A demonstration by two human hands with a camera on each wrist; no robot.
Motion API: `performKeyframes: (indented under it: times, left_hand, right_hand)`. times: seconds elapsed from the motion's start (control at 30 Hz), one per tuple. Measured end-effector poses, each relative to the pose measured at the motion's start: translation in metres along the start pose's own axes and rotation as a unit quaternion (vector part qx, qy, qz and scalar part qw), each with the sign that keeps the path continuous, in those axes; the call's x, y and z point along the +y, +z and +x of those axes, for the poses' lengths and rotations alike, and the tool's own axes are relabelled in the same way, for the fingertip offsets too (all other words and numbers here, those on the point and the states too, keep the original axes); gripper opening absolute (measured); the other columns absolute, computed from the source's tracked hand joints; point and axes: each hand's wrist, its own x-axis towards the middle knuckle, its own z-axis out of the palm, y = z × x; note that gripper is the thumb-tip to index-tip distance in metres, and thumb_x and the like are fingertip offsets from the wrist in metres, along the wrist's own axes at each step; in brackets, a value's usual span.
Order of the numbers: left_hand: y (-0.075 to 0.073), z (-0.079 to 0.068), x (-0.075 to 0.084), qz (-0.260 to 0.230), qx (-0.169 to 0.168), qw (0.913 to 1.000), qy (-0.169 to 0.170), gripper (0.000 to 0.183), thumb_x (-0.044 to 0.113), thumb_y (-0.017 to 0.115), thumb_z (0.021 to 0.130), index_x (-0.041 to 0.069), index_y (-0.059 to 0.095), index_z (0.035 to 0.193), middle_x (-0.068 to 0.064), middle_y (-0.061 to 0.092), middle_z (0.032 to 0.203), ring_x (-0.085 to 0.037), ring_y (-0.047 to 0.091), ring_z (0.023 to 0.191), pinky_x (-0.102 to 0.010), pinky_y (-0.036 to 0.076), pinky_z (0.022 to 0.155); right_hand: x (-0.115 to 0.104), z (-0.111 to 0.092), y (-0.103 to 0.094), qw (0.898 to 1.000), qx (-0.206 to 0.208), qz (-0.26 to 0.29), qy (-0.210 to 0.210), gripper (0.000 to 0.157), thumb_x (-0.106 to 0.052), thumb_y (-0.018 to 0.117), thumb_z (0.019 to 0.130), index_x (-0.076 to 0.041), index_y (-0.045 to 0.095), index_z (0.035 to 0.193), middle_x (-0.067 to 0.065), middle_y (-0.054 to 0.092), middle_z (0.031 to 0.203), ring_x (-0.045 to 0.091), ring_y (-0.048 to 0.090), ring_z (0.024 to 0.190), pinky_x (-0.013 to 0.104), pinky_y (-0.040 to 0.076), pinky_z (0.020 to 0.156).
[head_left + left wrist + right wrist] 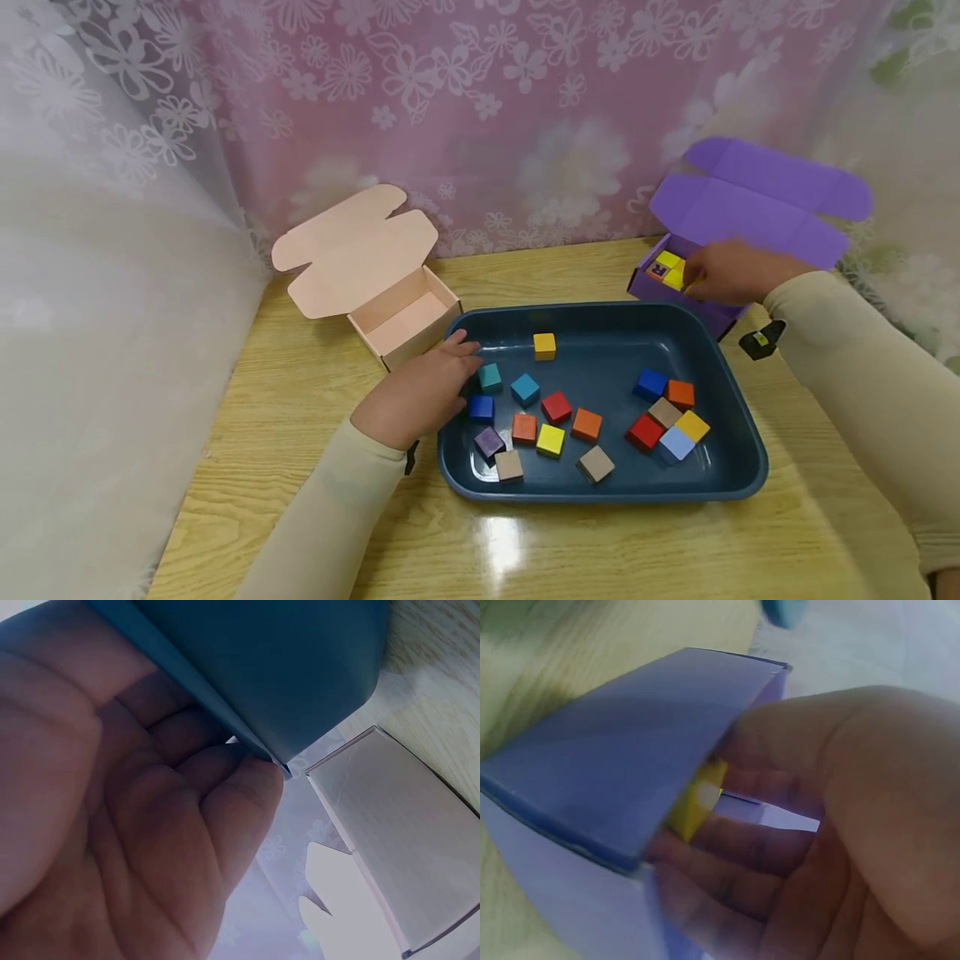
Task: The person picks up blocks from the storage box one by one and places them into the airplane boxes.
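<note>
My right hand (731, 271) reaches into the open purple box (649, 288) at the back right. Its thumb and fingers pinch a yellow block (697, 802) just inside the box wall. Beside the fingertips, yellow blocks (670, 261) and a block marked with a letter (657, 271) lie in that box. My left hand (420, 396) rests on the left rim of the dark blue tray (600, 497), its relaxed fingers reaching over the edge. Closest to those fingers inside are a teal block (491, 378) and a blue block (482, 408).
An open peach box (408, 321) stands behind the tray's left corner, its lid folded back. More coloured blocks lie about the tray, among them a lone yellow-orange block (544, 347) and a tight cluster with a light blue block (677, 445). A floral curtain (525, 125) hangs behind.
</note>
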Motion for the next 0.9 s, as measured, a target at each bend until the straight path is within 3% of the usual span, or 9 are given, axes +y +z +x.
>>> performKeyframes:
  times: [0.27, 0.47, 0.6, 0.73, 0.9]
  left_hand:
    - [-0.001, 0.001, 0.001, 0.003, 0.009, 0.9999, 0.008, 0.056, 0.022, 0.079, 0.093, 0.011, 0.06, 0.145, -0.006, 0.043, 0.16, -0.025, 0.022, 0.155, -0.039, 0.044, 0.11]
    - [-0.002, 0.001, 0.001, 0.01, 0.011, 0.9998, 0.011, 0.056, 0.022, 0.079, 0.092, 0.011, 0.061, 0.144, -0.007, 0.045, 0.158, -0.026, 0.024, 0.154, -0.04, 0.045, 0.11]
    - [-0.001, 0.0, 0.001, 0.01, 0.008, 0.9999, 0.01, 0.055, 0.022, 0.079, 0.092, 0.011, 0.061, 0.144, -0.006, 0.045, 0.158, -0.026, 0.024, 0.154, -0.039, 0.045, 0.109]
    - [0.0, 0.0, 0.001, 0.011, 0.006, 0.9999, 0.007, 0.056, 0.023, 0.079, 0.092, 0.012, 0.061, 0.144, -0.006, 0.045, 0.159, -0.025, 0.023, 0.154, -0.039, 0.045, 0.109]
    - [0.002, -0.001, 0.0, 0.016, 0.011, 0.9998, 0.007, 0.055, 0.023, 0.079, 0.092, 0.011, 0.062, 0.143, -0.006, 0.046, 0.157, -0.026, 0.023, 0.155, -0.039, 0.045, 0.109]
  right_hand:
    - [0.008, 0.003, 0.008, 1.0, -0.007, 0.027, 0.008, 0.026, -0.016, 0.061, 0.099, 0.005, 0.07, 0.112, 0.013, 0.072, 0.102, 0.024, 0.062, 0.081, 0.05, 0.056, 0.078]
    - [0.009, 0.003, 0.011, 0.998, -0.014, 0.053, 0.017, 0.032, -0.02, 0.057, 0.103, 0.007, 0.067, 0.119, 0.017, 0.071, 0.111, 0.028, 0.066, 0.091, 0.055, 0.055, 0.083]
    - [0.007, 0.002, 0.013, 0.998, -0.004, 0.055, 0.024, 0.033, -0.019, 0.057, 0.103, 0.009, 0.065, 0.119, 0.018, 0.071, 0.107, 0.027, 0.064, 0.085, 0.053, 0.055, 0.079]
    - [-0.017, 0.0, 0.003, 0.999, 0.043, 0.022, 0.002, 0.031, -0.016, 0.06, 0.1, 0.011, 0.065, 0.114, 0.022, 0.07, 0.104, 0.031, 0.066, 0.083, 0.057, 0.055, 0.081]
    - [-0.082, -0.001, -0.014, 0.994, 0.086, -0.044, -0.057, 0.024, -0.019, 0.065, 0.099, 0.001, 0.07, 0.11, 0.012, 0.071, 0.099, 0.021, 0.065, 0.076, 0.051, 0.057, 0.078]
